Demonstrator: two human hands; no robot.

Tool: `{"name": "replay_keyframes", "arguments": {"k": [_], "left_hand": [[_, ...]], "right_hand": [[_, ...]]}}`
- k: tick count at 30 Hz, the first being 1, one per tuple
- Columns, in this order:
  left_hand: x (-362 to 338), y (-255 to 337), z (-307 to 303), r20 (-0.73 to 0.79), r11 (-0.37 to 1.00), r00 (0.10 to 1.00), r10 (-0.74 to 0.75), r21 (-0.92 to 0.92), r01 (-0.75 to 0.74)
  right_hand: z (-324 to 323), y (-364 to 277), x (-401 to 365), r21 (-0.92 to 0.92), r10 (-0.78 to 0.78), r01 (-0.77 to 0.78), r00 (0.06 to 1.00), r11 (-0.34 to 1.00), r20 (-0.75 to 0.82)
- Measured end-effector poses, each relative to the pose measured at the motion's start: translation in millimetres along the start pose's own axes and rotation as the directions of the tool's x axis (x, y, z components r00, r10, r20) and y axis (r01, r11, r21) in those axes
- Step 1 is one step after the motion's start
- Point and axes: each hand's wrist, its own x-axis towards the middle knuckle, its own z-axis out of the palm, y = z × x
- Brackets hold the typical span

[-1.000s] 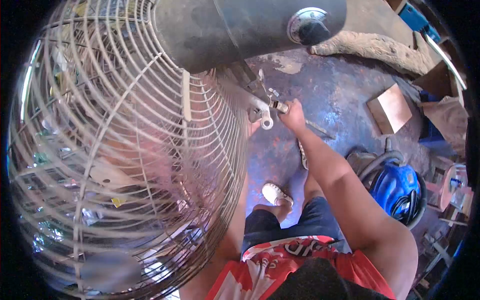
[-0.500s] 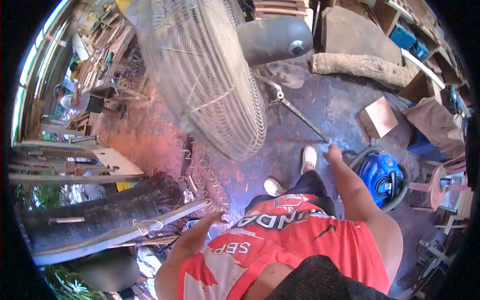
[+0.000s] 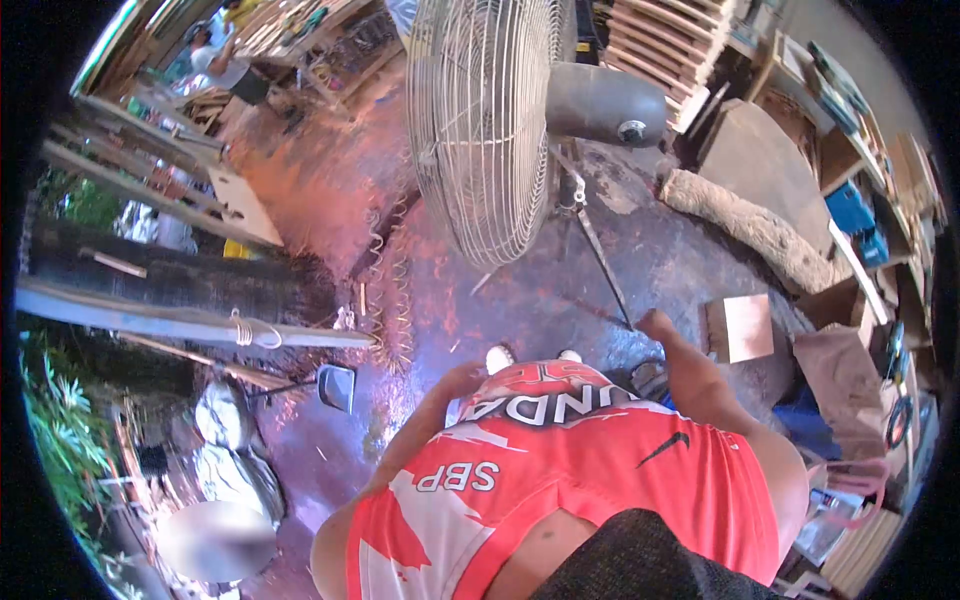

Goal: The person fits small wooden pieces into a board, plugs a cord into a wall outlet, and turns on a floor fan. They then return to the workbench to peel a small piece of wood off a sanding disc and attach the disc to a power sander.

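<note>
My left hand [image 3: 466, 378] hangs low in front of the red jersey [image 3: 570, 460], its fingers loose and nothing visible in them. Out to the other side, my right hand [image 3: 655, 325] is also lowered and looks loosely open, with no object showing in it. It overlaps the floor close to the foot of a metal stand leg [image 3: 604, 262]. That leg belongs to a large caged fan [image 3: 480, 140] with a dark motor housing [image 3: 610, 105], standing ahead of me. My white shoes [image 3: 500, 357] show just past the jersey's hem.
Coiled hose [image 3: 397, 270] runs along the floor at left, near a wooden beam [image 3: 200, 318] and a dustpan [image 3: 336, 387]. At right are a log [image 3: 755, 228], a box [image 3: 740, 328] and loaded shelves [image 3: 850, 210]. Another person [image 3: 222, 68] works by a bench far left.
The view has turned and moved forward, so the fan sits higher and further right. The blue vacuum cleaner at right is now mostly hidden behind my right arm. Both hands remain lowered.
</note>
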Motion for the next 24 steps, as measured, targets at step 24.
{"name": "replay_keyframes", "arguments": {"k": [24], "left_hand": [[-22.5,-27.2,15.7,-0.2,0.977,0.957,-0.211,-0.052,0.205]], "right_hand": [[-2.9,11.5,14.0,-0.104,-0.06,0.077,0.985,0.992,0.161]]}}
